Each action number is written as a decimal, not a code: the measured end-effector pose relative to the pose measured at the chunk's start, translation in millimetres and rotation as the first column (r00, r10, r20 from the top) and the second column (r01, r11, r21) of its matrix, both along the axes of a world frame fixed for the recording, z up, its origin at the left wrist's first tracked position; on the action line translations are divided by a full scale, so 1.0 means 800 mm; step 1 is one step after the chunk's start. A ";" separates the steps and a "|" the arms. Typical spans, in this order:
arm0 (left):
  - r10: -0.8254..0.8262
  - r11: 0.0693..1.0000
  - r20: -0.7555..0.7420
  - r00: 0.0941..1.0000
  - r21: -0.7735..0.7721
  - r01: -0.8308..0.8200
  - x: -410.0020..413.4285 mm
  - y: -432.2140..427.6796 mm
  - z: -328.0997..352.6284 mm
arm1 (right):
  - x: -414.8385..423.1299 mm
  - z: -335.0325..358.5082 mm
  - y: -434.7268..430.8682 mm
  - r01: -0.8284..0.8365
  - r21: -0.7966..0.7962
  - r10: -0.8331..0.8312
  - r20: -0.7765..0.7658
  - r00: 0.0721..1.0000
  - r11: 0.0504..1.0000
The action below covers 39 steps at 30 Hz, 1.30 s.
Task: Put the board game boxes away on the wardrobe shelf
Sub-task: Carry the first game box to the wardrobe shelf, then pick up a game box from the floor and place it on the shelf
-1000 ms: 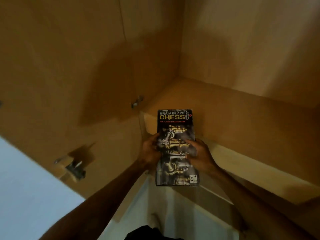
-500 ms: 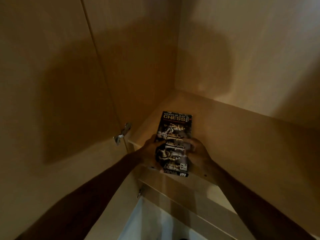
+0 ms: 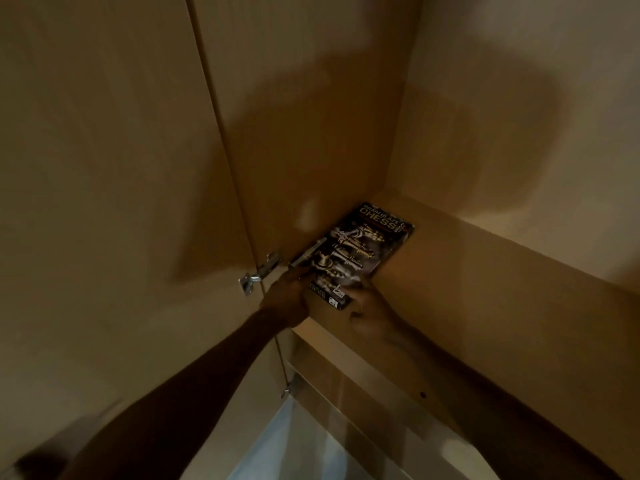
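Gripping the near end of the chess box, the left hand curls its fingers onto the box's left edge while the right hand pinches the near right corner. A metal hinge sits just beside the left hand, on the edge of the open wardrobe door. The box lies flat on the wooden shelf, close along the left side panel, nothing blocking it. Dim light and shadows cover the back wall. The box's long axis runs toward the back corner, title end farthest.
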<state>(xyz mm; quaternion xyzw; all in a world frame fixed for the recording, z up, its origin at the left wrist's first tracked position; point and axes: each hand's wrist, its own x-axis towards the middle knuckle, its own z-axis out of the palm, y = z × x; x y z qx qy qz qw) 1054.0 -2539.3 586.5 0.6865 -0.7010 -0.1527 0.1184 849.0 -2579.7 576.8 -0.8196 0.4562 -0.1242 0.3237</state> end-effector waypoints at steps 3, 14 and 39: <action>0.010 0.996 0.042 0.999 0.089 -0.013 0.001 -0.008 -0.002 | 0.007 -0.004 -0.015 0.007 0.029 -0.007 -0.002 1.000 1.000; 0.416 0.875 -0.553 0.722 0.028 -0.483 -0.033 0.084 -0.021 | -0.018 0.005 0.042 0.013 0.023 -0.019 0.295 0.955 1.000; 0.597 -0.336 -0.673 -0.437 0.285 -0.898 -0.189 0.866 -0.098 | 0.146 -0.084 0.634 -0.858 0.410 0.907 0.145 0.396 0.309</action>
